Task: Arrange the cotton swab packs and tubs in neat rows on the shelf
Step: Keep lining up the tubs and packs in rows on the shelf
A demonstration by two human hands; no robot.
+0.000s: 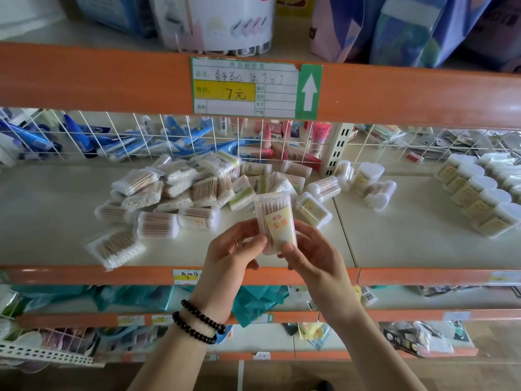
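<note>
Head view: both hands are up in front of the shelf [352, 249] lip, pinching one clear tub [277, 221] of cotton swabs between them. Left hand [234, 251] has its thumb and fingers clamped on the tub's lower left side, right hand [308, 251] has its thumb pressed on the lower right corner. The tub stands upright, just above the orange front edge [84, 275], with red characters on a yellow label.

At 10 o'clock from it there's a messy pile of packs and tubs [191, 190]. Out at 3 o'clock a neat row of tubs [476, 201] runs diagonally. Bare shelf sits between the two, and along the front left.

Price tag [245, 87] at 12 o'clock reads "7元", with a white arrow pointing up.
</note>
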